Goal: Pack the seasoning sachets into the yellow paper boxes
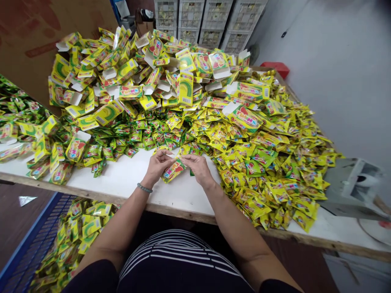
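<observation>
Near the front of the white table [189,199], a small yellow-green box [172,171] lies tilted between my two hands. My left hand [159,166], with a beaded bracelet at the wrist, pinches its upper left side. The fingers of my right hand [197,166] are closed on its upper right end. My fingertips partly cover the box's top end. Just beyond my hands lie small green packets [152,132], and yellow packets [259,195] are heaped to the right. Behind them is a big pile of yellow-green boxes [186,89], several with open flaps.
A large brown carton [51,36] stands at the back left. Below the table edge, a blue basket [33,240] holds more boxes. A grey device [348,183] sits at the far right. White crates [191,18] are stacked behind, near a red object [276,68].
</observation>
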`<action>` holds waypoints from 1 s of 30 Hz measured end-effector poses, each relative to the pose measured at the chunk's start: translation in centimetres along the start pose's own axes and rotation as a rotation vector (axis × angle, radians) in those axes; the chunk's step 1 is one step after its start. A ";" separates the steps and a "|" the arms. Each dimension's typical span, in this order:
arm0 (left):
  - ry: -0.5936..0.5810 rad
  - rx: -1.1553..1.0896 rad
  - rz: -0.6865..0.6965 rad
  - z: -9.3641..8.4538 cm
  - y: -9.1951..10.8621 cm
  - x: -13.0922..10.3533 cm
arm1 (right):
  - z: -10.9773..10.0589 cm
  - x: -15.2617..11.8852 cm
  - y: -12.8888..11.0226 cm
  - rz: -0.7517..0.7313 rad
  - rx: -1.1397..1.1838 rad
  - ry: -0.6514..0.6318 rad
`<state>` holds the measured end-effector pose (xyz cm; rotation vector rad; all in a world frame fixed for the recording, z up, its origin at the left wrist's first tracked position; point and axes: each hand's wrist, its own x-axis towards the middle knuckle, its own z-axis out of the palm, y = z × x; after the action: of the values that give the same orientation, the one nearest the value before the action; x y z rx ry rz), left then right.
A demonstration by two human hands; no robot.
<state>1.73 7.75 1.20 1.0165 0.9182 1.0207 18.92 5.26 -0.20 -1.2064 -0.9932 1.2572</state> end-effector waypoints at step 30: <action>-0.137 1.394 -0.351 -13.7 11.4 -10.1 | -2.0 1.8 0.7 -0.201 -1.136 0.139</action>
<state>-16.41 3.37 9.72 1.9037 1.6493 -0.1435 20.94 6.83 -1.34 -1.9211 -1.7522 0.3626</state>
